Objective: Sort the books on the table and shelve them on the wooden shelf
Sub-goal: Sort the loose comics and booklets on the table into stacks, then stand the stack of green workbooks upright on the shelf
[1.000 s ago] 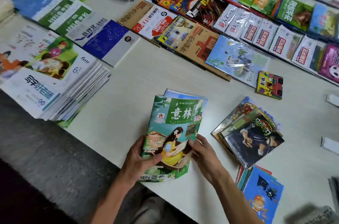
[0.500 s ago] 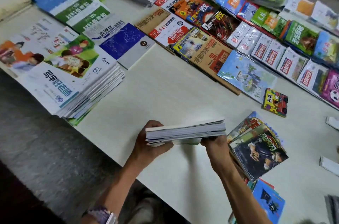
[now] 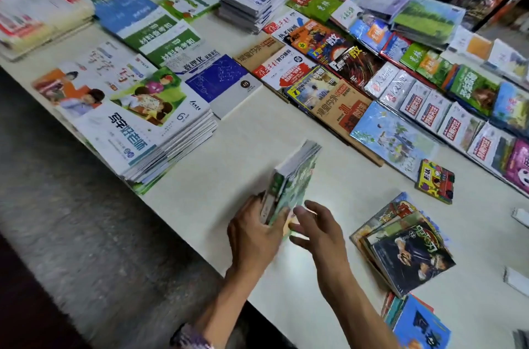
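Left hand (image 3: 253,230) around green magazines (image 3: 294,177)

Green mags (image 3: 294,177) motion-blurred, count unclear; blue book (image 3: 420,325) cut off at bottom edge, prob. stacked.

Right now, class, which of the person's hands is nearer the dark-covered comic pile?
Right. The right hand hovers open between the green magazines and the comic pile; the left hand grips the magazines, farther away.

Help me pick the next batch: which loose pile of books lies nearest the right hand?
The fanned pile topped by the dark comic, just beside the right hand. The blue-covered pile lies nearer the table's front edge, the small yellow book farther back.
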`<state>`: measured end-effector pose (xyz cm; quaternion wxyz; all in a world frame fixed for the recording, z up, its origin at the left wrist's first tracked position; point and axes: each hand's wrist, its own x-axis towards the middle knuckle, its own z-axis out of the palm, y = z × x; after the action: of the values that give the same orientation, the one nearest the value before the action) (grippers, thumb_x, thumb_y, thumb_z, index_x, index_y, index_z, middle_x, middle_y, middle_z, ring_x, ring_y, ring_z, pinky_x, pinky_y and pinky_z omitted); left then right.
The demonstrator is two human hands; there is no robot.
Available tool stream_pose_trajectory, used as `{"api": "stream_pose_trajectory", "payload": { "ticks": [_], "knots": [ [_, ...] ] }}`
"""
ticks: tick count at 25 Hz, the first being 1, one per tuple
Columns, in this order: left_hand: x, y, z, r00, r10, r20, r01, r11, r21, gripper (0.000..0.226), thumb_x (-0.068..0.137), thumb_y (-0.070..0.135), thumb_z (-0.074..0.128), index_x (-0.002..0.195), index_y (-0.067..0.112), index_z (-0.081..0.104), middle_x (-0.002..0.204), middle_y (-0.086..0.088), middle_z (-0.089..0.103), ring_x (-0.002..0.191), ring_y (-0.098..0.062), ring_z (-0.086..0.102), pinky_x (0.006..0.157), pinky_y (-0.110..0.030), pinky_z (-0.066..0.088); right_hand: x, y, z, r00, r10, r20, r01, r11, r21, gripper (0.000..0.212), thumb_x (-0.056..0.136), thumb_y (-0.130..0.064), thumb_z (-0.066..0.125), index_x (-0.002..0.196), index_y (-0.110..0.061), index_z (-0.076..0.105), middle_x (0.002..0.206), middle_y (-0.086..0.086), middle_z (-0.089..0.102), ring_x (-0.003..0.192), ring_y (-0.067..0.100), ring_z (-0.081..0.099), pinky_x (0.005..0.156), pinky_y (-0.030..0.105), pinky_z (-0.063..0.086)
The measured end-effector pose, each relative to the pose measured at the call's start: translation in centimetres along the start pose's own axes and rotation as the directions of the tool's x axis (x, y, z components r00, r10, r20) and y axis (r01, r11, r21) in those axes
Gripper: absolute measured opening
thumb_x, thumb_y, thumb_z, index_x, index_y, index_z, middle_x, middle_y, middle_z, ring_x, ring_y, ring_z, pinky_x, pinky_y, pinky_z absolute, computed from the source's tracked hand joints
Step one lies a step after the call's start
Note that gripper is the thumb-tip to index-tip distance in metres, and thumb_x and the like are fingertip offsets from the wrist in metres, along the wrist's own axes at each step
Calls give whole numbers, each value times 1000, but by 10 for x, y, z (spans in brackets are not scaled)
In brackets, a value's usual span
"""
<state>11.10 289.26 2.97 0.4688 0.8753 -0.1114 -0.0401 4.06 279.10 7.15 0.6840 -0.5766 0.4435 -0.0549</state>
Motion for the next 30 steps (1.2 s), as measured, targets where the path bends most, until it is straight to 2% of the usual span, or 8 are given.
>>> {"api": "stream_pose_trajectory", "payload": {
  "ticks": [4, 10, 13, 16, 20, 23, 25, 30],
  "knots": [
    [-40, 9, -31, 941, 323, -103, -261, 885, 385, 31, 78, 24, 55, 100, 15, 75, 79, -3, 69, 68, -29, 65, 61, -33, 52, -39, -7, 37, 979, -107, 171, 103, 994, 31, 44, 65, -47, 82, 98, -22, 69, 88, -7, 77, 79, 11, 74, 65, 24, 57],
    [-116, 1, -87, 988, 127, -84, -73, 880, 469, 43, 73, 22, 50, 106, 8, 74, 90, -10, 66, 81, -34, 66, 66, -39, 55, -78, 50, 69, 988, -13, 157, -4, 995, 103, 8, 66, -23, 72, 61, -22, 67, 58, -4, 67, 52, 14, 63, 53, 28, 49],
    [-155, -41, -108, 999, -18, -31, 28, 922, 385, 64, 71, 36, 52, 130, 16, 65, 110, -4, 61, 104, -24, 58, 86, -37, 52, -98, 88, 77, 967, 45, 250, -67, 994, 82, 8, 68, -16, 72, 63, -22, 73, 63, -1, 72, 58, 15, 69, 53, 26, 52],
    [-196, -90, -126, 962, -268, 52, 272, 956, -112, 54, 80, 32, 68, 131, 16, 63, 127, 6, 59, 119, -7, 56, 101, -21, 43, -109, 114, 84, 944, 52, 327, -43, 998, -34, 7, 70, -15, 71, 67, -20, 74, 69, 0, 75, 65, 19, 73, 62, 37, 60],
    [-262, -149, -140, 532, -837, -133, 670, 511, -539, 11, 96, 15, 63, 93, 25, 68, 85, 0, 67, 75, 0, 63, 77, -24, 46, -125, 134, 123, 899, 34, 436, 54, 981, -187, 23, 69, -17, 74, 89, -8, 76, 84, 3, 80, 82, 21, 77, 79, 42, 63],
    [-301, -180, -161, 146, -982, 123, 604, -10, -797, 16, 98, 34, 56, 89, 24, 65, 78, 0, 71, 76, -13, 63, 75, -37, 50, -156, 143, 168, 808, 14, 589, 118, 976, -185, 14, 73, -11, 75, 85, -16, 79, 85, -1, 80, 82, 16, 77, 71, 30, 61],
    [-310, -190, -187, 120, -945, 304, 342, -248, -906, 27, 97, 43, 54, 106, 21, 67, 97, -6, 75, 88, -26, 69, 69, -40, 55, -184, 143, 200, 719, 1, 695, 180, 965, -188, 17, 76, -7, 74, 80, -23, 79, 83, -4, 80, 80, 14, 77, 68, 26, 58],
    [-328, -208, -268, 312, -932, 185, -156, -242, -958, 36, 103, 33, 45, 121, 10, 68, 100, -10, 79, 85, -22, 76, 66, -34, 63, -275, 129, 295, 396, -28, 918, 397, 906, -144, 14, 78, -5, 73, 80, -19, 76, 82, -4, 80, 77, 13, 76, 64, 24, 59]
  ]
}}
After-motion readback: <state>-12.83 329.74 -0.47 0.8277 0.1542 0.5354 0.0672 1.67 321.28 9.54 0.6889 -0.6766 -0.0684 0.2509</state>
